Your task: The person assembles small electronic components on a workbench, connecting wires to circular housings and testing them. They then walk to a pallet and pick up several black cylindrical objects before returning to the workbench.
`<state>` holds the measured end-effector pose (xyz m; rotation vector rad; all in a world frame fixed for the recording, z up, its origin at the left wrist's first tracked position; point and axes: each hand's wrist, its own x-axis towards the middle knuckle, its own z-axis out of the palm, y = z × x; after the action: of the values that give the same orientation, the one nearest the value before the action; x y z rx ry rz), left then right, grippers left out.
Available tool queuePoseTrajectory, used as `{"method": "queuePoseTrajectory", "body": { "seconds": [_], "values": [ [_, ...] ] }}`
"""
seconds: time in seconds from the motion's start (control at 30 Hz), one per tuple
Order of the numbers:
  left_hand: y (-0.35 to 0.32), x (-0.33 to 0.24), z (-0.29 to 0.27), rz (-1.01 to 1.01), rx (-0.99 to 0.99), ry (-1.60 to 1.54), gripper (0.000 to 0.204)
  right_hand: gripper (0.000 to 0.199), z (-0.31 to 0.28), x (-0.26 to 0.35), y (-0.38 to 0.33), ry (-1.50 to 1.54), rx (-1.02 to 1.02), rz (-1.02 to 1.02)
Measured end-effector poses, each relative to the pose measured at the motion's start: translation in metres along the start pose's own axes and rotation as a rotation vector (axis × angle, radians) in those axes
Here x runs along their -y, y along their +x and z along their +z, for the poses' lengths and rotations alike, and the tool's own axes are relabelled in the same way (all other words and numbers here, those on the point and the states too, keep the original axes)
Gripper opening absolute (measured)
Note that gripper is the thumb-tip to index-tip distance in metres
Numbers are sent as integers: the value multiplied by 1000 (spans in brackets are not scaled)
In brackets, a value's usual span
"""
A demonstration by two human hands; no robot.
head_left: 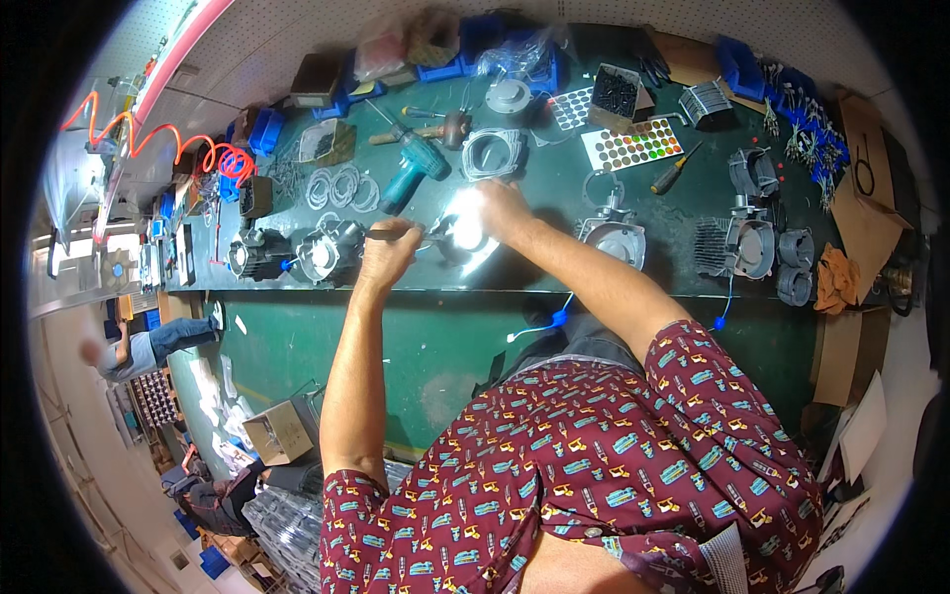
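My left hand point(388, 259) is closed around a slim dark-handled tool point(384, 236), whose exact kind I cannot make out. A thin end seems to point right from the fist. My right hand point(506, 212) reaches over a round, shiny metal part point(463, 236) near the bench's front edge. Strong glare washes out that part and my right fingertips, so their grip is hidden. Left of my left hand stands a grey metal motor housing point(319, 255). A similar housing point(614, 240) sits right of my right hand. Behind both hands lies a teal power drill point(414, 170).
Beyond my right hand lies a metal ring coil point(492, 154), with a mallet point(454, 131) behind. A sticker sheet point(633, 145), a screwdriver point(677, 168) and a finned housing point(749, 247) are to the right. Wires hang over the front edge. A person point(148, 348) is at far left.
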<state>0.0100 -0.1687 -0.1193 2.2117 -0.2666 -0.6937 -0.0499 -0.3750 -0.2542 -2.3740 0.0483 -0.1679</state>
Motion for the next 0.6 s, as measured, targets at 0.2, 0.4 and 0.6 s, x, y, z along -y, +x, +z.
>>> {"method": "queuePoseTrajectory", "body": {
  "seconds": [0.2,0.4,0.6],
  "values": [
    [9,-2,-5,64,53,137,30,33,-1,-2,-2,-22,-25,-34],
    [-3,13,5,97,-9,176,31,32,-1,1,-3,-47,-42,-26],
    [-6,11,6,146,-33,221,29,33,-7,7,-5,-108,-11,-27]
  ]
}}
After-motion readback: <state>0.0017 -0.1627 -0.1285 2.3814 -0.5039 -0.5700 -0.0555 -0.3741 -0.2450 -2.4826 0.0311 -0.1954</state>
